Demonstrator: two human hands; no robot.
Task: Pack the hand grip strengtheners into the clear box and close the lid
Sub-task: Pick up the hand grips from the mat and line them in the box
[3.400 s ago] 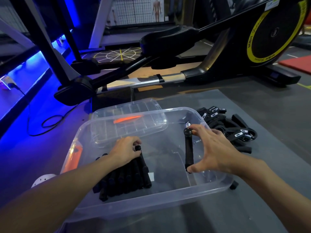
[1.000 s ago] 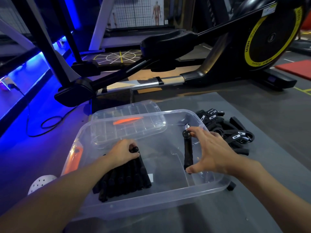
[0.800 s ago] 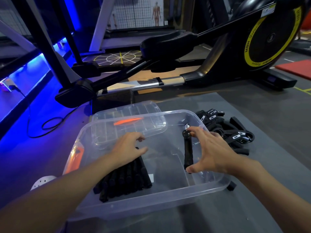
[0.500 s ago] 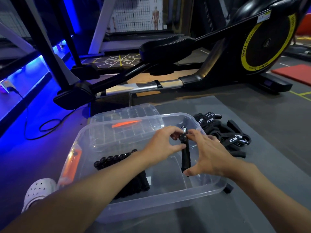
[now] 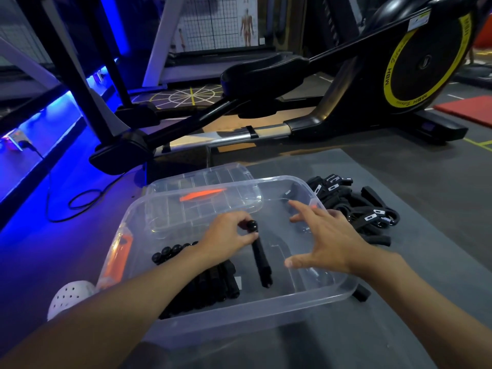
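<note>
Far left inside the clear plastic storage box: a packed row of black foam-handled hand grip strengtheners is lying side by side against the left part of the floor, knob ends pointing away from the person.

The left hand is pinching the round knob end of one single black strengthener, fingers curled round the top. Its long axis is running from the far knob down toward the near wall, near end tilting slightly right, so roughly parallel to the row. It is sitting just right of the row, apart from it.

The right hand is hovering over the right half of the box, fingers spread wide, holding nothing.

Right of the box, on the grey floor mat, the loose pile of black strengtheners is waiting, nearer the right hand.

The clear ribbed lid with an orange clip is lying behind the box, so not closed yet.

Judgement: the left hand is placing the single one. Next move is likely a short slide left against the row.
</note>
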